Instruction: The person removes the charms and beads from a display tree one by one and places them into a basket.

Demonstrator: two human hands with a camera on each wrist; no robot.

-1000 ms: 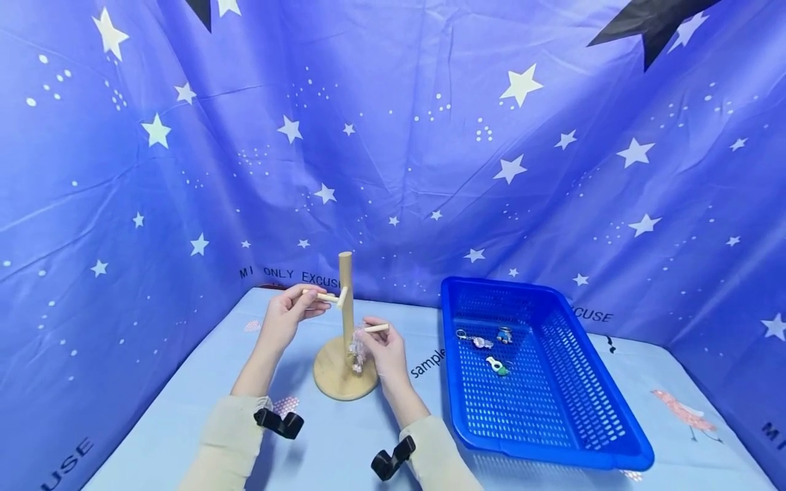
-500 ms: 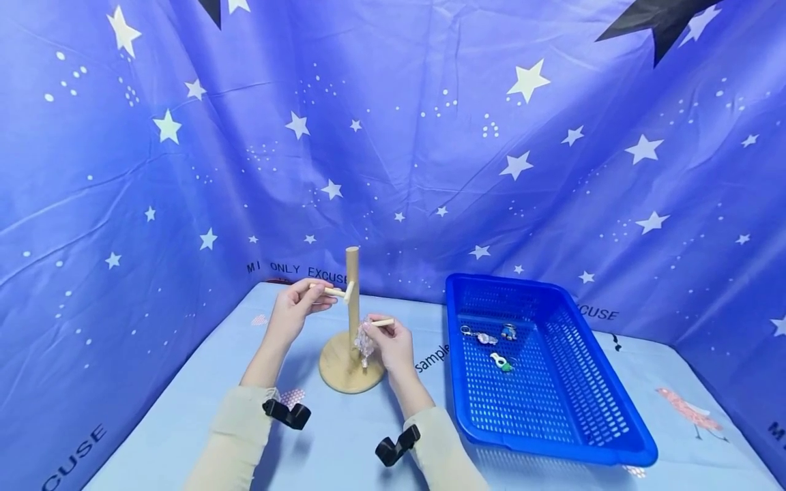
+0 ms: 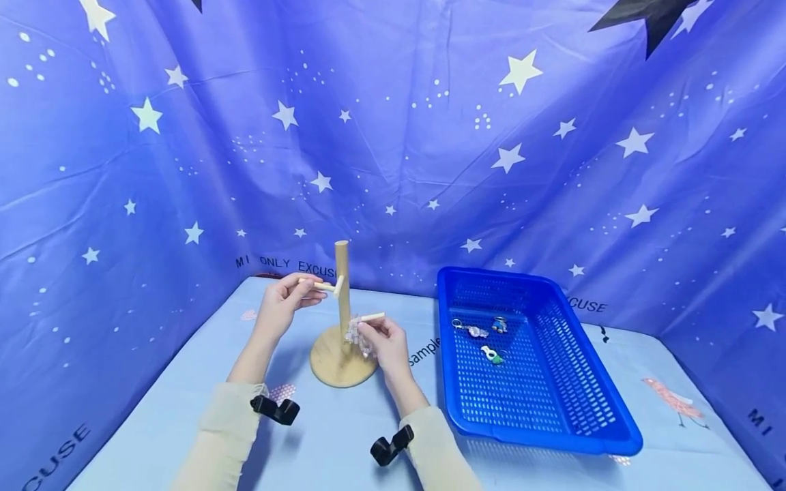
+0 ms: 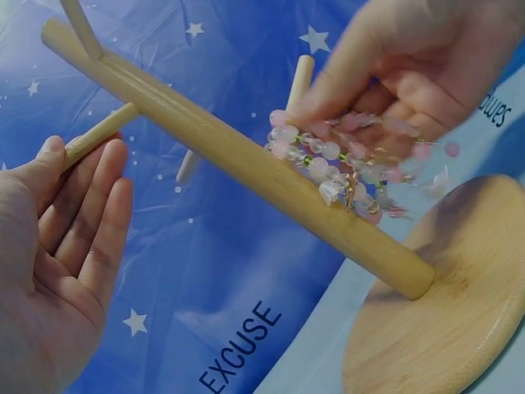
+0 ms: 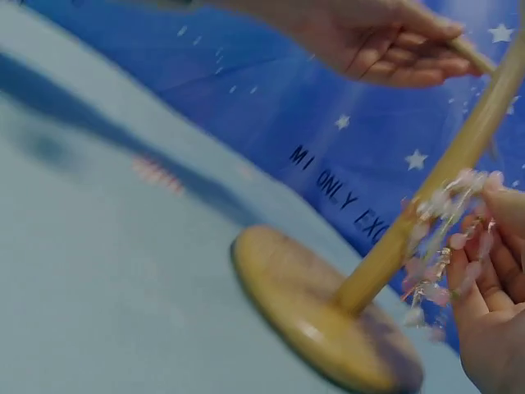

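Note:
A wooden stand (image 3: 343,293) with a round base and short side pegs stands upright on the table. My left hand (image 3: 279,305) pinches the end of its upper left peg (image 4: 102,135) between thumb and fingers. At the lower right peg (image 3: 372,317), my right hand (image 3: 391,346) holds a bracelet (image 3: 354,333) of pink and clear beads. Its thumb and fingertips pinch the strand close beside that peg. Loose loops of beads (image 4: 328,156) dangle below the fingers, overlapping the post in the left wrist view. Motion blurs the beads (image 5: 439,246) in the right wrist view.
To the right sits a blue perforated basket (image 3: 445,368). Inside lie several small keychains: a pinkish one (image 3: 477,332), a blue one (image 3: 500,325) and a white-and-green one (image 3: 492,354). A blue starry curtain (image 3: 393,136) closes off the back and sides of the table.
The bracelet's loops have shifted and hang bunched a little higher by the right fingers. Both hands keep their places at the pegs, while the head view has shifted slightly.

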